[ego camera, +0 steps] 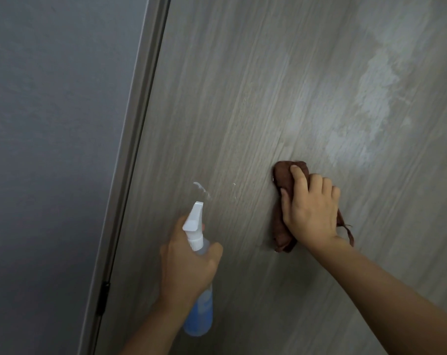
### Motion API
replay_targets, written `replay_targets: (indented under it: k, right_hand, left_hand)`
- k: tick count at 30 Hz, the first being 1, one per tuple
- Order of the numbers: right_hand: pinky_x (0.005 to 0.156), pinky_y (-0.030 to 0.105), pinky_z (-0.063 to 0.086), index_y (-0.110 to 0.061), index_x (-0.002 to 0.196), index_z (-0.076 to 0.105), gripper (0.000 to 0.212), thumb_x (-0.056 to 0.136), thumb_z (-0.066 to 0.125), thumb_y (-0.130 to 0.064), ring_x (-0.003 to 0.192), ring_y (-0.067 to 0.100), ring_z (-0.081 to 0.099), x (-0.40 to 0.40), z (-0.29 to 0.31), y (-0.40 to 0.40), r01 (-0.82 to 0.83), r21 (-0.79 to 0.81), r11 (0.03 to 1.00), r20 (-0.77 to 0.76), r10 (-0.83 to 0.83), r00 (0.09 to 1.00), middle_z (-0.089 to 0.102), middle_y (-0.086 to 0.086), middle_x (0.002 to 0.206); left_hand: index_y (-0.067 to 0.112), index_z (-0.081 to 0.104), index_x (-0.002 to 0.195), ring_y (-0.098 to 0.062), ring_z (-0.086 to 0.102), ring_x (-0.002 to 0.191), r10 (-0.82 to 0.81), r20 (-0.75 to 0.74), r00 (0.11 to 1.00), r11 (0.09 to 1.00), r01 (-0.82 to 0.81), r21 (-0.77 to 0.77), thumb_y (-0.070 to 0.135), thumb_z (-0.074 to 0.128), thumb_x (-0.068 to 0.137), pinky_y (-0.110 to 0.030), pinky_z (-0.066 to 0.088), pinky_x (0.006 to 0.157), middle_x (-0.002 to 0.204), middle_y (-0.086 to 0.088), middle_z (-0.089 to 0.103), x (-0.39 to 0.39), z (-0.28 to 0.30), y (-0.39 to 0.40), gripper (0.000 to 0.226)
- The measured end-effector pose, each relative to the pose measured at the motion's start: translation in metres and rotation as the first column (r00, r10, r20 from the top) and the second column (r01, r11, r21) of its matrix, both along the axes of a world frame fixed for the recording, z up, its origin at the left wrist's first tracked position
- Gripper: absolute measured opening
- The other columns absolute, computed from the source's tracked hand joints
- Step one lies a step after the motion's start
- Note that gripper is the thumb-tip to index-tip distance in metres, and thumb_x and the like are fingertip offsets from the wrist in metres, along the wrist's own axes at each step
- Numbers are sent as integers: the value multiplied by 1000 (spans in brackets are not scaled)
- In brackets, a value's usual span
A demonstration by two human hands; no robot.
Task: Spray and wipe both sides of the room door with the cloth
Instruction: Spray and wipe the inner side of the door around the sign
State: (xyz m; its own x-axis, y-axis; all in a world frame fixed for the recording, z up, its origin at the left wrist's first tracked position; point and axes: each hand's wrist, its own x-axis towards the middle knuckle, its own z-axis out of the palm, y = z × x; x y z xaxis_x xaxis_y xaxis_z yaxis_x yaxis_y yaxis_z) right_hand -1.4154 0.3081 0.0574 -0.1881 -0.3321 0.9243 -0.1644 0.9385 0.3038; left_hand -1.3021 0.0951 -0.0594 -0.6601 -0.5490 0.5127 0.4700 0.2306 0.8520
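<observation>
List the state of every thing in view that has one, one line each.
Door: shut against its frame, with pale wet streaks at upper right.
Spray bottle: held by the left hand, nozzle toward the door, partly full of blue liquid.
Cloth: bunched, pressed on the door by the right hand.
Hinge: closed.

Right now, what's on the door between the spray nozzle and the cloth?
Head view: only bare door, with small droplets, separates the spray nozzle from the cloth.

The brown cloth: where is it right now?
In the head view, the brown cloth lies right of centre, pressed against the door under the right hand, across from the spray bottle in the left hand.
</observation>
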Motion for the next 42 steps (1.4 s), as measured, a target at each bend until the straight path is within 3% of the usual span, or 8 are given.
replay_targets:
  k: [5,10,13,17,25,30,39,42]
  right_hand:
    - [78,47,39,-10,135,56,50,95,55,-40,92,36,52,2,0,-15,-93,-156,983,35,100,994,58,13,102]
    - [79,46,36,-13,128,64,43,93,66,-37,90,33,55,-5,11,-43,-149,-180,972,-54,142,988,63,10,98]
    - [76,46,36,-10,123,66,42,92,66,-38,85,35,55,-10,-22,-76,-112,44,993,-48,114,992,61,14,94]
    - [72,44,35,-10,115,71,38,91,69,-40,80,33,56,-14,-53,-95,-185,379,907,15,194,981,61,10,90]
    - [74,45,34,-11,109,67,34,95,65,-42,82,34,55,-10,-9,-78,-141,112,984,-66,149,987,61,10,88]
    - [75,44,35,-15,105,68,34,90,66,-45,86,34,59,-13,-30,-94,-265,369,891,109,242,964,64,5,91]
    - [82,43,31,-22,116,65,45,92,62,-59,96,31,57,-13,46,-109,-289,305,907,135,260,956,66,2,102]
    - [77,45,35,-16,103,66,44,103,50,-56,86,32,57,-15,21,-105,-268,552,789,101,256,961,61,8,92]
  left_hand:
    - [13,66,90,-17,62,58,-42,-5,999,999,42,-29,6,79,70,-17,47,50,61,-2,62,2,1,0,25]
    - [26,62,88,-3,60,55,-51,-35,998,999,51,3,9,80,71,-14,45,52,60,13,60,0,2,-7,30]
    - [22,69,100,-2,62,59,-4,-33,999,999,5,41,13,79,71,-12,45,55,67,12,62,0,-1,-15,32]
    - [23,67,98,-4,65,66,43,-1,999,999,-43,27,9,80,72,-14,45,55,72,9,65,2,-5,-25,32]
    - [24,64,90,-18,63,61,122,2,993,989,-122,-81,28,71,64,-34,51,56,66,2,63,-8,30,-50,27]
    - [21,66,91,-27,64,66,147,-16,989,983,-148,-111,35,65,58,-35,52,61,69,2,64,-18,39,-58,36]
    - [21,63,85,-22,64,61,127,63,990,990,-122,-65,32,66,58,-37,54,58,67,0,64,-17,26,-74,29]
    - [20,64,87,-21,66,63,136,51,989,989,-133,-61,33,66,58,-36,54,58,68,0,65,-15,27,-74,31]
